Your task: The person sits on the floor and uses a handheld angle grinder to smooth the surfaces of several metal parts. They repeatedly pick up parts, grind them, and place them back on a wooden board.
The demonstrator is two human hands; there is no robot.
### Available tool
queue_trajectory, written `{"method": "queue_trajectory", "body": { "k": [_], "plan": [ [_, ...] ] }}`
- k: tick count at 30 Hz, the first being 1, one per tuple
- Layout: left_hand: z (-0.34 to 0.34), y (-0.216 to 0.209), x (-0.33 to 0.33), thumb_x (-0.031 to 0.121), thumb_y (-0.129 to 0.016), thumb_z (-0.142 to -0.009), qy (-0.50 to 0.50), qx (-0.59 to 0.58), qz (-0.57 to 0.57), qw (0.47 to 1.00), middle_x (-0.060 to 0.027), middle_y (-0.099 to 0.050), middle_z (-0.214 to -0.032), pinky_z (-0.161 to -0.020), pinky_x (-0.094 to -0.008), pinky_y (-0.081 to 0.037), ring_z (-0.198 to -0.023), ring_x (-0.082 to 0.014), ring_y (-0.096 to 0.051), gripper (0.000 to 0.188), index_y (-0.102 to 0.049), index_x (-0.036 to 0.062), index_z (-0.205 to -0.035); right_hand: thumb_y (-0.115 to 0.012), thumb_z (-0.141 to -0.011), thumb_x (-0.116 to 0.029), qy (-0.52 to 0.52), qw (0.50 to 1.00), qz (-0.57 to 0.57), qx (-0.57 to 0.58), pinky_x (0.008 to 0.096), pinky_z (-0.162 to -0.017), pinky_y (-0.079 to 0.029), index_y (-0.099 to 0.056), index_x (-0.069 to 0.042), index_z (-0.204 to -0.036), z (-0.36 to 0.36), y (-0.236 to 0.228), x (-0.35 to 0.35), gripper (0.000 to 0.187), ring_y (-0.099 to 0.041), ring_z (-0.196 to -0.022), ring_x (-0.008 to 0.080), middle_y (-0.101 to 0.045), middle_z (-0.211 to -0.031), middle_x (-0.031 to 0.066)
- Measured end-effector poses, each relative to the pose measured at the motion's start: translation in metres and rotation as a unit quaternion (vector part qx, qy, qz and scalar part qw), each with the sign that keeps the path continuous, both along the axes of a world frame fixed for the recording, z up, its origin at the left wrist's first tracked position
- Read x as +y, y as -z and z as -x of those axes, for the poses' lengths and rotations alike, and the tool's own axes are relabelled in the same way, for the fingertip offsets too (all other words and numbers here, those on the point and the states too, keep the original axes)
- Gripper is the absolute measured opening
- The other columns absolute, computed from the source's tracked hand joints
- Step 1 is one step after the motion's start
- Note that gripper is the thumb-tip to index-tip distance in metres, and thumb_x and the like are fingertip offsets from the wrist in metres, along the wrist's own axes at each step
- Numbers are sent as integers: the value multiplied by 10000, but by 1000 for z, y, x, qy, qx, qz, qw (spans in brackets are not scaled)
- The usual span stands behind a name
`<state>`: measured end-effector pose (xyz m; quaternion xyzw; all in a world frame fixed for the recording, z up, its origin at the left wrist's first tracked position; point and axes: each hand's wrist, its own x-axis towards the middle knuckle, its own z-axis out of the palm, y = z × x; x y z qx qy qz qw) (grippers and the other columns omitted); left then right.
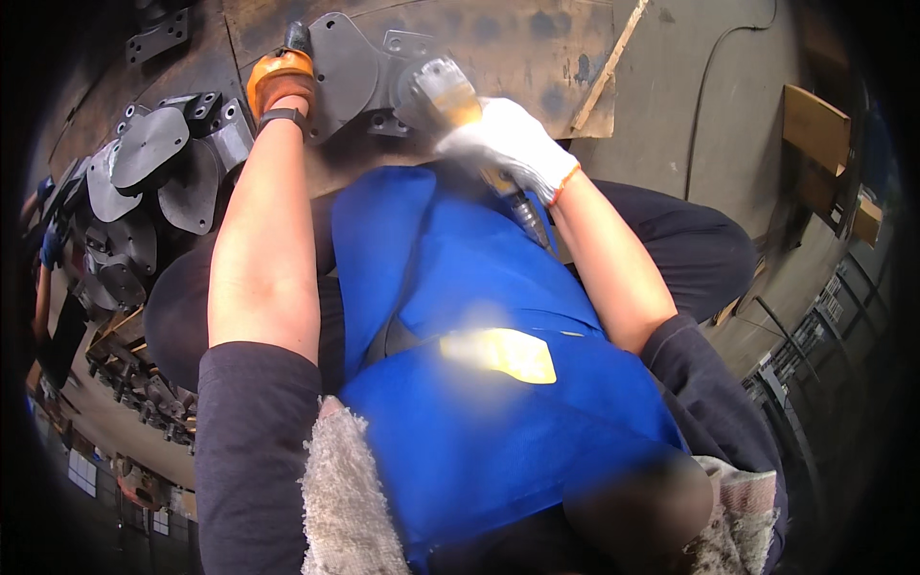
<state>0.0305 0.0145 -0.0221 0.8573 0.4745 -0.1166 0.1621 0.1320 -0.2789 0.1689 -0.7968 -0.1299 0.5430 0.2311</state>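
Note:
My left hand (280,80), in an orange glove with a dark fingertip, closes on the left edge of a grey metal plate (342,72) with rounded sides and small holes. In a white knitted glove, my right hand (513,144) is wrapped round a yellow and silver angle grinder (448,93). Its head, blurred, is at the plate's right side, over a bracket (410,43) with holes. Whether its disc touches metal I cannot tell. The grinder's dark rear end (527,218) points down toward my blue apron (498,259).
More grey plates (151,147) lie piled with brackets left of my forearm. Another bracket (158,38) sits at the far left of the stained worktop (517,48). A wooden strip (610,65) lies along its right side. A dark cable (704,86) runs over the floor near cardboard (815,129).

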Motion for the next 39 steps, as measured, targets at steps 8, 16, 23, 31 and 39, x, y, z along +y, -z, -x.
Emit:
{"method": "queue_trajectory", "body": {
  "k": [8,16,23,31,39],
  "plan": [
    [-25,-75,-35,504,-434,-946,-81,29,12,996,-189,-676,-1138,-914,-437,-501,-1096,-376,-624,516,-671,85,-1132,-724,-734,-408,5,998,-36,-44,376,-717,-500,-703,-32,-861,-8,12,-21,397,-655,-790,304,-688,-828,170],
    [-4,-10,-5,403,-456,-947,56,38,-54,996,-181,-687,-1106,-886,-420,-519,-1065,-354,-642,423,-679,76,-1095,-715,-720,-438,-44,996,-20,-73,374,-753,-507,-697,-32,-915,-8,17,-19,451,-659,-822,303,-693,-863,161],
    [-22,-79,-38,439,-442,-951,-116,-4,11,993,-184,-694,-1073,-871,-430,-519,-1050,-366,-645,462,-693,66,-1059,-709,-708,-482,-56,993,-48,-88,351,-752,-514,-684,-50,-994,-4,16,-16,518,-669,-816,261,-707,-891,132],
    [-24,-91,-42,473,-433,-952,-87,30,12,996,-175,-685,-1113,-881,-440,-517,-1062,-364,-640,490,-691,74,-1071,-702,-721,-465,-48,997,3,-63,339,-724,-522,-678,-46,-996,-7,8,-9,502,-675,-774,256,-707,-871,134],
    [-16,-85,-39,769,-399,-836,-119,-36,62,990,-228,-620,-1233,-991,-469,-434,-1196,-420,-547,852,-653,41,-1198,-709,-720,-459,-41,998,-27,-44,356,-765,-513,-688,-31,-978,-4,10,-13,500,-664,-818,289,-699,-877,151]
  ]
}}
